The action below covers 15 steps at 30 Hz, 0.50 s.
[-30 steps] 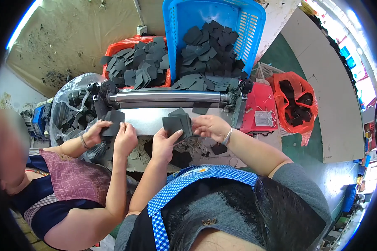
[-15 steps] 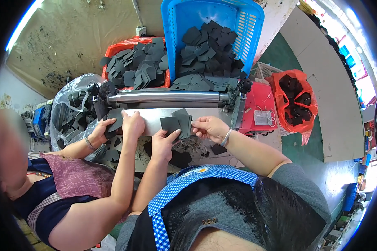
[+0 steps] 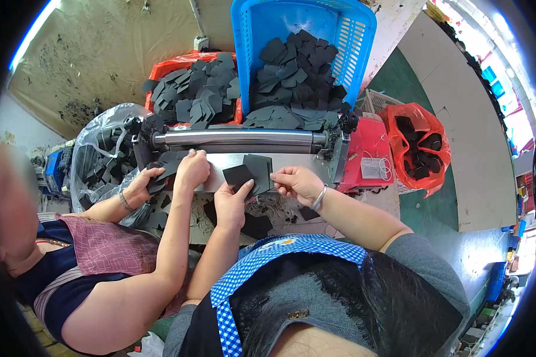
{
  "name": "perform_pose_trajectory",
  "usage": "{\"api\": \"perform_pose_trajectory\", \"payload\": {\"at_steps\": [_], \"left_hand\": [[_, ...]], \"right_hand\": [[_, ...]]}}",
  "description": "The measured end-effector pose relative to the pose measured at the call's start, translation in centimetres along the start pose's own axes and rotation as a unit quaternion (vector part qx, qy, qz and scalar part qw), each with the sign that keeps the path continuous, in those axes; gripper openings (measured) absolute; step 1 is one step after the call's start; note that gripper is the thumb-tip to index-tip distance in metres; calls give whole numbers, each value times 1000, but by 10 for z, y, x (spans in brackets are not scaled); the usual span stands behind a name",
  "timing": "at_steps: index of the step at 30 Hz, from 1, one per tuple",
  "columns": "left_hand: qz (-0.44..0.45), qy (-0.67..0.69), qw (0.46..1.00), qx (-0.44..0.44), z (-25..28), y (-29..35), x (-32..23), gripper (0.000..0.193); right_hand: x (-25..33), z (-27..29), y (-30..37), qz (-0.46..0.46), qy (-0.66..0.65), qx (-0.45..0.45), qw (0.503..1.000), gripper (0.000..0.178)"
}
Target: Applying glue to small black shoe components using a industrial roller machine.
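My left hand (image 3: 230, 205) grips a small fan of flat black square pieces (image 3: 257, 172), its thumb on top of them. At the right edge of this fan, my right hand (image 3: 299, 184) pinches the rim of one black piece between thumb and fingers. Both hands are just above the near side of a shiny metal plate (image 3: 217, 163), in front of a steel roller (image 3: 238, 138). To my left a co-worker's hand (image 3: 139, 187) holds another batch of black pieces (image 3: 168, 163), and the co-worker's other hand (image 3: 193, 169) is closed near the roller.
Behind the roller stand a blue basket (image 3: 242, 59) and a red bag (image 3: 161, 65), both heaped with black pieces. A clear bag (image 3: 83, 154) with pieces is at left. Beside the red machine housing (image 3: 363, 143) hangs an orange-red bag (image 3: 438, 122). Scraps (image 3: 257, 226) lie below my hands.
The fan in my left hand has shifted slightly left and its pieces overlap differently. My right hand stays at its edge. The co-worker's nearer hand has moved up toward the roller.
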<state>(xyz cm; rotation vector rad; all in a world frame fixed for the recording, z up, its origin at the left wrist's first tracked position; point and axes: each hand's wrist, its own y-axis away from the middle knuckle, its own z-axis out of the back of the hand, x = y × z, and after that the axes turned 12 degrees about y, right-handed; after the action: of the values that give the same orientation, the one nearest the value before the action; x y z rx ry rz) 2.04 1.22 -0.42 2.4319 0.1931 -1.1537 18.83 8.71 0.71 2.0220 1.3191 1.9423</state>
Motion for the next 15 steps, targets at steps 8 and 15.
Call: {"api": "perform_pose_trajectory", "payload": {"at_steps": [8,15], "left_hand": [[-26,-17,1000,-4,5,-4,2,14],[-6,9,1000,-1,6,-2,0,13]], "right_hand": [[-2,7,1,-53,-55,-39,996,15],[11,-7,9,-26,-5,-61,998,19]]}}
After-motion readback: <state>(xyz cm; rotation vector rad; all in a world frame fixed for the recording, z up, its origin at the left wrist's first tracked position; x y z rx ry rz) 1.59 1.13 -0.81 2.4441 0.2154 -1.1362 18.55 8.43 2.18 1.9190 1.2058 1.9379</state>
